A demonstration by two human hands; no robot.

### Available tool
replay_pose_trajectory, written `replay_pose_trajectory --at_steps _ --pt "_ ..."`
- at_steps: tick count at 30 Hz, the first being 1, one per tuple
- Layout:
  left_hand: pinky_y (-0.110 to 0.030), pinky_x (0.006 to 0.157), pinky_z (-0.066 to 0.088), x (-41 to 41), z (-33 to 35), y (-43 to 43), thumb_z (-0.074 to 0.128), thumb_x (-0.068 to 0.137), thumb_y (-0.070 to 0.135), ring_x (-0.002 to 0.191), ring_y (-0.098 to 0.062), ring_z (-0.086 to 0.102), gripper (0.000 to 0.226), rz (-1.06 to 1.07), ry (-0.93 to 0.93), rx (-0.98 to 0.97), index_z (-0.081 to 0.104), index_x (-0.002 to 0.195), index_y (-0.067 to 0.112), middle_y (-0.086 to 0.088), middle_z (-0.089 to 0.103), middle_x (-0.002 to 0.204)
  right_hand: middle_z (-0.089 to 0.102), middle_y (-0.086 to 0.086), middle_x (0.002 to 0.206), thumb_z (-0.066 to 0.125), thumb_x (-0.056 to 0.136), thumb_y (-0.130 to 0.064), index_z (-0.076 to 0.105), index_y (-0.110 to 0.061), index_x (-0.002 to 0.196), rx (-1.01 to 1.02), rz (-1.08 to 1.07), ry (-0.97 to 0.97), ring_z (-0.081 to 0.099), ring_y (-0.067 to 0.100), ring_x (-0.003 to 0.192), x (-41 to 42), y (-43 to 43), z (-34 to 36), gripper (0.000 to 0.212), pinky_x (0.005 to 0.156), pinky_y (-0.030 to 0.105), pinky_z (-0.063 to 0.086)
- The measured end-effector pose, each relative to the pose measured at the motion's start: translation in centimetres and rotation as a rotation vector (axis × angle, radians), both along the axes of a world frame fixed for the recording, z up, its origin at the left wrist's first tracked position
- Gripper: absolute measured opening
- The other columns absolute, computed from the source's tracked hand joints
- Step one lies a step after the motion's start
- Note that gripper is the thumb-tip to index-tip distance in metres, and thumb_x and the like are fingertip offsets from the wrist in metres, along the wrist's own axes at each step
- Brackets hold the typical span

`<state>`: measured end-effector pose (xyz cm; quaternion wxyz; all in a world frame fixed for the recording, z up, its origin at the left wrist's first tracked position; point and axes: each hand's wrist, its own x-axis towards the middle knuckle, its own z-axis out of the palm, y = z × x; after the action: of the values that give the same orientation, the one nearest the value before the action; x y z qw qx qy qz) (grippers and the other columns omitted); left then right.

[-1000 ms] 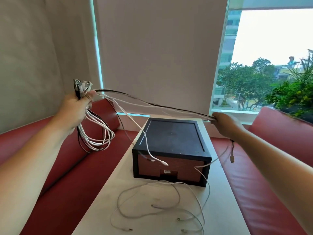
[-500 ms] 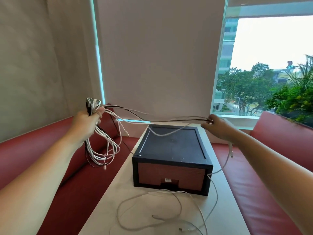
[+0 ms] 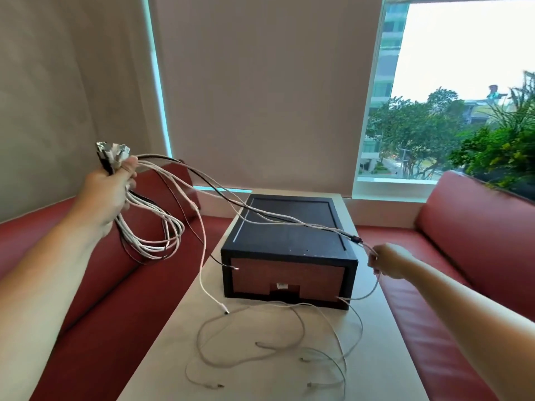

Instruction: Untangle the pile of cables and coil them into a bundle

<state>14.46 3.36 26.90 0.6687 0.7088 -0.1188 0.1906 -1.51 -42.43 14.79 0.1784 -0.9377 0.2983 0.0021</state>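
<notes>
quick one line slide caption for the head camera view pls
Left hand grips a coiled cable bundle while the right hand pinches strands running over a black box on the table.

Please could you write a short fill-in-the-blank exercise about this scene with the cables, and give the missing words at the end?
1. The coiled cables hang from the person's ____ hand.
2. The right hand pinches strands stretched over the box, whose top is ____.
3. Loose white cables lie on the table in ____ of the box.
4. The cushioned bench is ____.
Missing words: left; black; front; red.
</notes>
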Motion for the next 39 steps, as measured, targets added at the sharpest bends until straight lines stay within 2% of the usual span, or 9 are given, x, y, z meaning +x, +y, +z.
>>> replay_pose_trajectory --at_steps 9,11,16,22,28,31,34,36,39 --pt "-0.009 0.038 0.026 -0.4 -3.2 -1.2 0.059 0.096 0.034 0.043 0.002 0.039 0.019 -0.15 0.05 0.062 0.059 0.081 0.024 0.004 0.047 0.073 0.054 0.015 0.05 0.037 0.104 -0.02 0.046 -0.004 0.073 0.791 -0.36 -0.47 0.052 0.02 0.033 -0.7 1.7 -3.2 0.035 0.037 0.02 0.046" --pt "-0.011 0.04 0.027 -0.6 -3.5 -1.8 0.059 0.096 0.032 0.05 0.0 0.038 0.014 -0.199 0.039 0.063 0.06 0.084 0.025 0.006 0.048 0.072 0.055 0.015 0.057 0.038 0.102 -0.015 0.05 -0.008 0.072 0.612 -0.267 -0.589 0.054 0.024 0.047 0.2 1.9 -1.1 0.033 0.053 0.03 0.047" --pt "-0.015 0.04 0.023 -1.6 -2.8 -2.8 0.055 0.098 0.033 0.04 0.001 0.033 0.023 -0.248 0.066 0.053 0.053 0.078 0.022 0.017 0.044 0.048 0.066 0.012 0.103 0.04 0.1 -0.015 0.066 -0.012 0.1 -0.453 0.076 -0.676 0.055 0.035 0.1 0.4 2.7 3.8 0.026 0.093 0.039 0.03" --pt "-0.014 0.04 0.023 -2.8 -1.4 -2.6 0.051 0.099 0.035 0.039 0.0 0.028 0.03 -0.32 0.073 0.003 0.048 0.073 0.022 0.014 0.034 0.05 0.062 0.012 0.113 0.029 0.101 -0.032 0.058 -0.015 0.113 -0.662 0.008 -0.381 0.049 0.041 0.109 0.0 3.9 4.4 0.036 0.099 0.048 0.037" --pt "-0.014 0.04 0.023 -4.1 -0.5 -2.8 0.05 0.099 0.035 0.04 -0.001 0.026 0.031 -0.384 0.086 0.007 0.047 0.072 0.021 0.015 0.031 0.047 0.066 0.008 0.091 0.038 0.1 -0.017 0.056 -0.014 0.114 -0.376 0.05 0.137 0.067 0.031 0.085 -0.5 4.9 3.2 0.023 0.071 0.036 0.054" --pt "-0.012 0.037 0.026 -4.8 -0.2 -3.3 0.049 0.1 0.03 0.039 0.0 0.032 0.026 -0.411 0.071 0.043 0.048 0.076 0.02 0.011 0.032 0.053 0.07 0.013 0.087 0.04 0.1 -0.019 0.054 -0.003 0.106 0.062 0.061 0.317 0.071 0.034 0.075 -0.1 5.5 1.3 0.023 0.066 0.037 0.058" --pt "-0.013 0.037 0.027 -5.3 0.0 -3.5 0.051 0.097 0.033 0.042 -0.001 0.027 0.021 -0.456 0.077 0.099 0.048 0.088 0.015 0.008 0.029 0.054 0.06 0.01 0.092 0.045 0.098 -0.025 0.057 -0.002 0.117 -0.01 0.188 0.459 0.064 0.029 0.083 0.4 7.5 1.3 0.033 0.063 0.032 0.055" --pt "-0.014 0.038 0.025 -5.6 0.0 -3.7 0.054 0.092 0.038 0.045 -0.002 0.022 0.023 -0.5 0.064 0.125 0.046 0.087 0.016 0.007 0.028 0.056 0.059 0.01 0.108 0.044 0.1 -0.032 0.053 -0.009 0.127 -0.174 0.335 0.215 0.06 0.029 0.103 1.3 9.2 2.1 0.036 0.083 0.035 0.051" --pt "-0.013 0.036 0.024 -6.0 -0.1 -4.2 0.056 0.088 0.039 0.043 -0.002 0.022 0.025 -0.516 0.075 0.14 0.044 0.078 0.02 0.011 0.03 0.05 0.047 -0.004 0.134 0.039 0.086 -0.072 0.041 -0.025 0.141 0.233 0.442 -0.382 0.047 0.012 0.121 1.8 13.8 4.9 0.072 0.101 0.032 0.038"
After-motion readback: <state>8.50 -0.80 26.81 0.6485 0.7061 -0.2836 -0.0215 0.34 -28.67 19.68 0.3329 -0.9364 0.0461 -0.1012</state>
